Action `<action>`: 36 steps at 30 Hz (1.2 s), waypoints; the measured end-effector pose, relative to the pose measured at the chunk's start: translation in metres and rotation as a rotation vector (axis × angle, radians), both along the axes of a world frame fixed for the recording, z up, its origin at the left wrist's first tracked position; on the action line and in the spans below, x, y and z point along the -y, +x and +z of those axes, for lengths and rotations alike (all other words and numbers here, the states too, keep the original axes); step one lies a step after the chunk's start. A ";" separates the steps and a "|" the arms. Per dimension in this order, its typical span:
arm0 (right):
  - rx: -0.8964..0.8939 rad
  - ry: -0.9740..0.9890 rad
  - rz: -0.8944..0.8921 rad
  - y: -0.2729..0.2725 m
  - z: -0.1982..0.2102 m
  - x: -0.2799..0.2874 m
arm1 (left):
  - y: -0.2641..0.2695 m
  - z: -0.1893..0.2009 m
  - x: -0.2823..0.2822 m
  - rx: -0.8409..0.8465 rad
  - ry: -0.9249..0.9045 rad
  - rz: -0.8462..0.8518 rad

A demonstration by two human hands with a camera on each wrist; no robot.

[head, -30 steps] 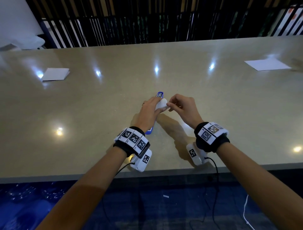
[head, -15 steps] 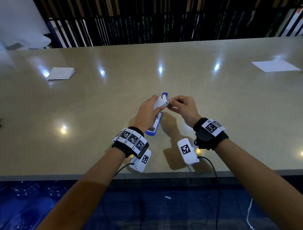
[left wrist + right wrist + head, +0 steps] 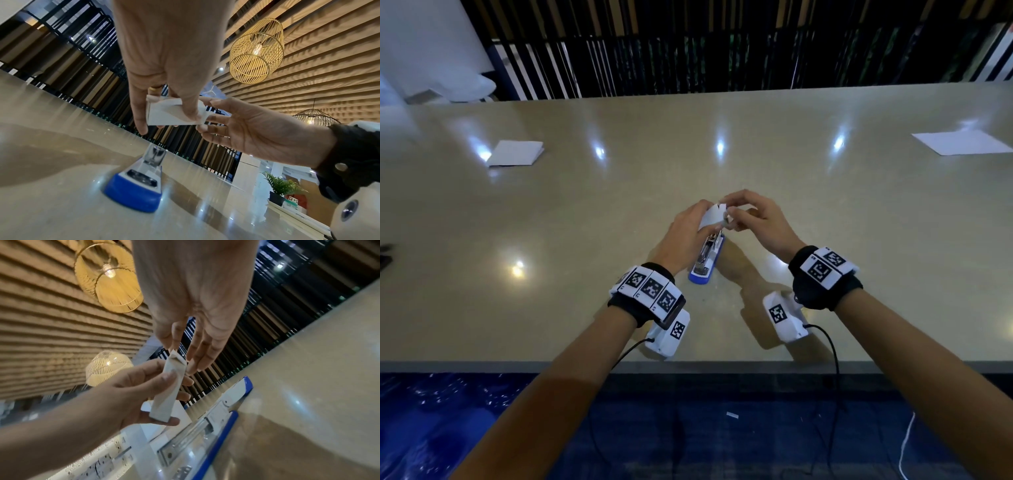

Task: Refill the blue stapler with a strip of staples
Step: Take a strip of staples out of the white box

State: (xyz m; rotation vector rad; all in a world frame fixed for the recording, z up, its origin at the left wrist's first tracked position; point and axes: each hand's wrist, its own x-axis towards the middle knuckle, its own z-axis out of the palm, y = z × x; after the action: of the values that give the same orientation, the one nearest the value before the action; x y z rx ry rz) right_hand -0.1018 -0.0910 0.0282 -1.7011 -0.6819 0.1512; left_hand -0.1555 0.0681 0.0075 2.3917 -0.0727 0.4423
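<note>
The blue stapler [image 3: 704, 262] lies on the table with its top swung away and its metal staple channel [image 3: 185, 439] bare. My left hand [image 3: 688, 233] grips a small white box [image 3: 710, 216] just above the stapler's far half, thumb on one face [image 3: 168, 378] and fingers behind. My right hand [image 3: 744, 214] meets it from the right and pinches the box's torn-open end [image 3: 174, 358] between thumb and fingers. In the left wrist view the box [image 3: 172, 113] hangs over the stapler [image 3: 135, 186]. Whether a strip of staples shows at the opening I cannot tell.
The beige table [image 3: 825, 212] stretches wide. A folded white paper [image 3: 515, 153] lies at the far left and a flat sheet [image 3: 962, 142] at the far right. The near table edge [image 3: 705, 366] runs just behind my wrists. Dark railing stands beyond the far edge.
Both hands have lifted the white box a little higher off the stapler. The right hand's fingers have moved onto the box's open end. The stapler's channel shows more now.
</note>
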 end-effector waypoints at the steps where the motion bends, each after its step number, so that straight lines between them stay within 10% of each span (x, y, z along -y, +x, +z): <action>1: -0.006 -0.002 0.004 0.001 0.000 0.000 | 0.001 0.000 -0.002 -0.003 0.003 -0.006; 17: -0.171 -0.079 0.136 0.011 0.007 0.007 | 0.003 0.003 0.004 -0.077 -0.114 -0.030; 27: 0.361 -0.129 -0.148 0.008 0.008 0.009 | -0.011 0.013 0.002 0.063 -0.071 -0.188; 36: 0.267 -0.097 -0.171 0.003 0.009 0.009 | -0.015 0.010 0.003 0.069 -0.072 -0.161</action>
State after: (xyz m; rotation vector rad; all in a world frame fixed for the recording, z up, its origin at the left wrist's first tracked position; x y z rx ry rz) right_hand -0.0986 -0.0996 0.0368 -1.8835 -0.7300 -0.1693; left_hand -0.1708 0.0648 0.0174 2.2791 -0.2740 0.4438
